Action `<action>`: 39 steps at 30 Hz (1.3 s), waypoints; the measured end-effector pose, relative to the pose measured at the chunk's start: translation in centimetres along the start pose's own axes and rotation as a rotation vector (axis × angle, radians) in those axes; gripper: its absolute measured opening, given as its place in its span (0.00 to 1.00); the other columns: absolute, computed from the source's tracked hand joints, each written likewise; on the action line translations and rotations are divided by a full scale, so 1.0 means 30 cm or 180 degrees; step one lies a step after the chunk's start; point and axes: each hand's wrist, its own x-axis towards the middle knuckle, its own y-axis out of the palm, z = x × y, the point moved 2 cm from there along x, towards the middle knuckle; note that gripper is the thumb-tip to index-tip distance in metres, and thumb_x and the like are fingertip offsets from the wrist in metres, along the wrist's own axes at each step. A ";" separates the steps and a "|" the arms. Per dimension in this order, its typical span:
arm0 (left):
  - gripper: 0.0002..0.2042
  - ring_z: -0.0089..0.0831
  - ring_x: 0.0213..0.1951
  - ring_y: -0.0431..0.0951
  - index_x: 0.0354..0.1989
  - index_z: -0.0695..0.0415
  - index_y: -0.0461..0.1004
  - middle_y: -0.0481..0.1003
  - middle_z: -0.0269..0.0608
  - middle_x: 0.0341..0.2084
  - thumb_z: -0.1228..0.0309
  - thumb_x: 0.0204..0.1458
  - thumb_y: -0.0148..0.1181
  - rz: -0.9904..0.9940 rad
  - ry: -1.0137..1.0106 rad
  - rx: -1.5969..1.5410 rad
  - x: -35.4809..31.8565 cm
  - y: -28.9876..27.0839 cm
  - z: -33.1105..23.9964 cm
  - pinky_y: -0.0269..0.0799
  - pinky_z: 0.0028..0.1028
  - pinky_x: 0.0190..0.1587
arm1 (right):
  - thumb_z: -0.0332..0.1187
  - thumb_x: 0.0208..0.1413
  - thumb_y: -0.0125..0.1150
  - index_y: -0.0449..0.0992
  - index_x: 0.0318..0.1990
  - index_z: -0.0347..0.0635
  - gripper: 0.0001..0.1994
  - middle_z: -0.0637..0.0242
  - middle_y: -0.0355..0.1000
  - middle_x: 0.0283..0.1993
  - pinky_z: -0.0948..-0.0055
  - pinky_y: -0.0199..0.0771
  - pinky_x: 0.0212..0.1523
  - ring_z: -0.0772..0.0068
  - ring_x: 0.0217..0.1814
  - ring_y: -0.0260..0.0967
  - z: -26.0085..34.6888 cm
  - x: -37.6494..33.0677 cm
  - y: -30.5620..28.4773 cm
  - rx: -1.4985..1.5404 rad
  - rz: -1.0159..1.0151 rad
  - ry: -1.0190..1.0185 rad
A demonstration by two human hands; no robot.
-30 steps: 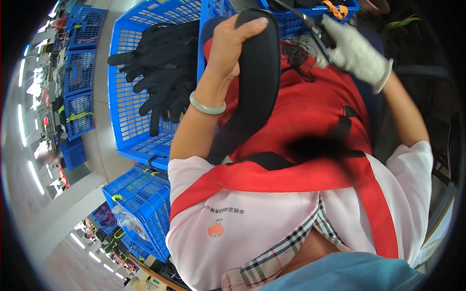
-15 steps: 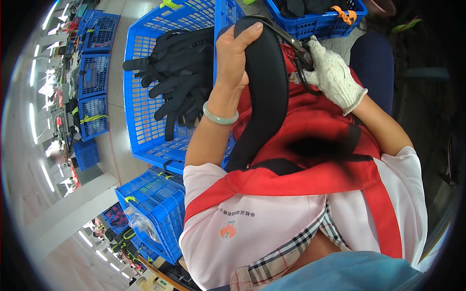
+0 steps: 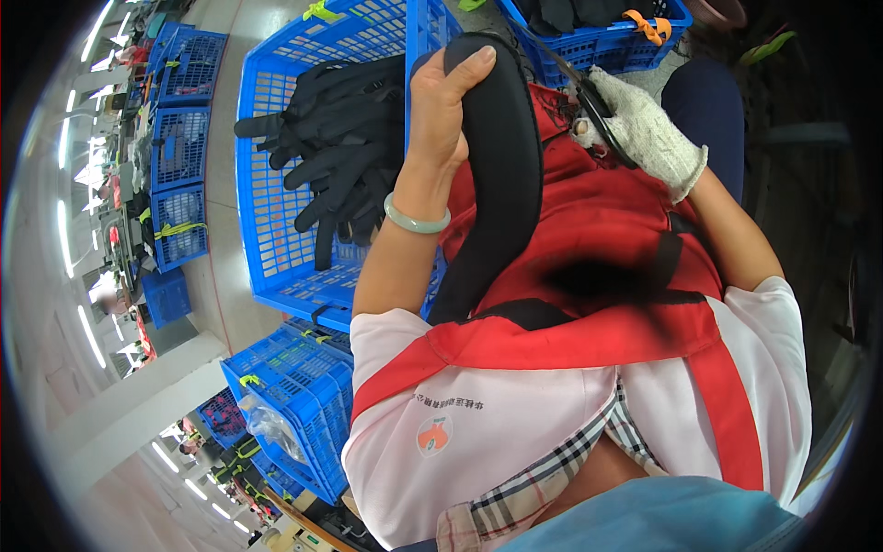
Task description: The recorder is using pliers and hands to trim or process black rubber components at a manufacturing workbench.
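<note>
A long black padded strap [image 3: 504, 138] curves from beside my body up to my left hand [image 3: 443, 106]. That hand is bare, with a pale green bangle on the wrist, and its thumb presses the strap's top end against the fingers. My right hand [image 3: 651, 133] wears a white knitted glove and is closed round dark-handled scissors [image 3: 596, 103]. Their blades point up and left, past the strap's right edge; whether they touch it I cannot tell. My red apron [image 3: 589, 216] lies beneath the strap and both hands.
At the left a large blue plastic crate [image 3: 276, 267] holds a heap of similar black straps [image 3: 345, 138]. Another blue crate [image 3: 612, 55] with dark pieces and an orange tie stands ahead on the right. More blue crates [image 3: 294, 377] are stacked at the lower left.
My right hand has shifted slightly right with the scissors, and their handles have come together. My left hand keeps its grip on the strap, almost unmoved.
</note>
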 end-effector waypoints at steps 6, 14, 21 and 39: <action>0.06 0.29 0.29 0.80 0.37 0.63 0.74 0.78 0.41 0.30 0.74 0.54 0.59 0.0234 0.0083 -0.0203 -0.012 -0.014 -0.002 0.80 0.26 0.32 | 0.41 0.46 0.70 0.68 0.36 0.34 0.20 0.61 0.74 0.26 0.70 0.71 0.34 0.68 0.32 0.74 0.064 -0.028 0.028 0.0126 0.0081 -0.0358; 0.05 0.27 0.27 0.79 0.36 0.62 0.74 0.78 0.40 0.27 0.75 0.52 0.61 0.0248 0.0216 -0.0235 -0.031 0.011 -0.016 0.78 0.24 0.30 | 0.47 0.40 0.73 0.68 0.45 0.34 0.31 0.53 0.72 0.27 0.64 0.70 0.35 0.53 0.32 0.73 0.080 -0.062 0.072 -0.0967 -0.0292 -0.0399; 0.05 0.27 0.26 0.79 0.35 0.63 0.74 0.78 0.40 0.27 0.76 0.52 0.60 0.0239 0.0296 -0.0268 -0.035 0.026 -0.022 0.78 0.24 0.29 | 0.44 0.48 0.68 0.68 0.38 0.34 0.22 0.59 0.73 0.25 0.68 0.70 0.33 0.67 0.31 0.74 0.038 -0.053 0.094 0.0967 0.0183 -0.0169; 0.05 0.26 0.27 0.79 0.35 0.63 0.75 0.78 0.39 0.27 0.76 0.51 0.61 0.0305 0.0140 -0.0082 -0.034 0.023 0.001 0.77 0.23 0.30 | 0.35 0.60 0.50 0.70 0.37 0.43 0.07 0.74 0.69 0.23 0.87 0.64 0.14 0.87 0.18 0.64 0.072 -0.029 -0.061 0.0427 0.0955 0.0708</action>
